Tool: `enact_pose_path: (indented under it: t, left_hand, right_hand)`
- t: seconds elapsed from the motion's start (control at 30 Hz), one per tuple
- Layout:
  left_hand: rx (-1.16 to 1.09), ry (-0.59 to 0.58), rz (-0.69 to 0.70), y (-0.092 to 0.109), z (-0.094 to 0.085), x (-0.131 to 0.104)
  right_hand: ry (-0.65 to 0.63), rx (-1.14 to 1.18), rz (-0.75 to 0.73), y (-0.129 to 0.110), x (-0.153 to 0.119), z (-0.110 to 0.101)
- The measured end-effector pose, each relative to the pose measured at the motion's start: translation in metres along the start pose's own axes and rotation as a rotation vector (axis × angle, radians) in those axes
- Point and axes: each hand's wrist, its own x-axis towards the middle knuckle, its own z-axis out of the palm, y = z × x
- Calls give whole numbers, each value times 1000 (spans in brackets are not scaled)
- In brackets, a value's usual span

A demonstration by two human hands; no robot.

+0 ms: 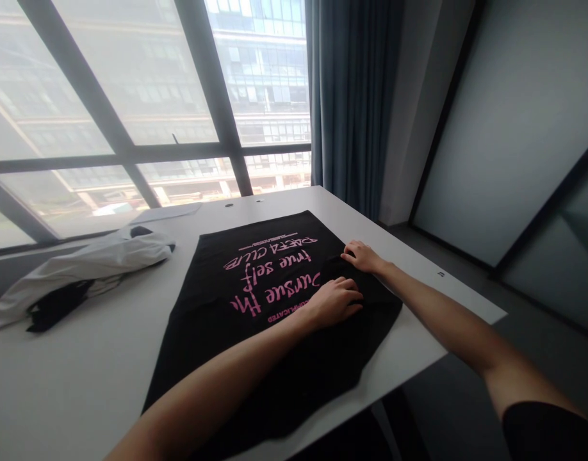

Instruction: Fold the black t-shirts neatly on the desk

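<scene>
A black shirt (202,339) with pink lettering lies spread on the white table, its print upside down from where I stand. Its sleeves do not show. My left hand (336,299) rests palm down on the lower right of the print, fingers slightly bent and apart, covering some letters. Just beyond it, my right hand (362,257) lies across the shirt's right edge, its fingertips touching the cloth and its fingers loosely bent. Small wrinkles run through the fabric around both hands. My left forearm passes over the near part of the shirt.
The white table (106,378) ends in a corner at the right. At its left lies a crumpled white garment (116,253) with a black cloth part (58,306). Tall windows (164,70) stand behind, beside a blue-grey curtain (354,96).
</scene>
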Motion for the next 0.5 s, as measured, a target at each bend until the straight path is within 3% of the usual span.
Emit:
enact_pose_path:
  t: [0.17,0.3,0.4,0.5]
  left_hand:
    - [-95,0,93,-1,1,-4]
    - [-161,-11,127,4,0,-3]
    - [-183,71,7,2,-2,0]
    - [-170,233,-235,-14,-9,4]
  right_hand:
    - [77,131,-81,3,1,-10]
    - [34,105,-74,1,0,-8]
    - [17,60,12,-1,-1,-2]
    - [18,43,47,-3,0,1]
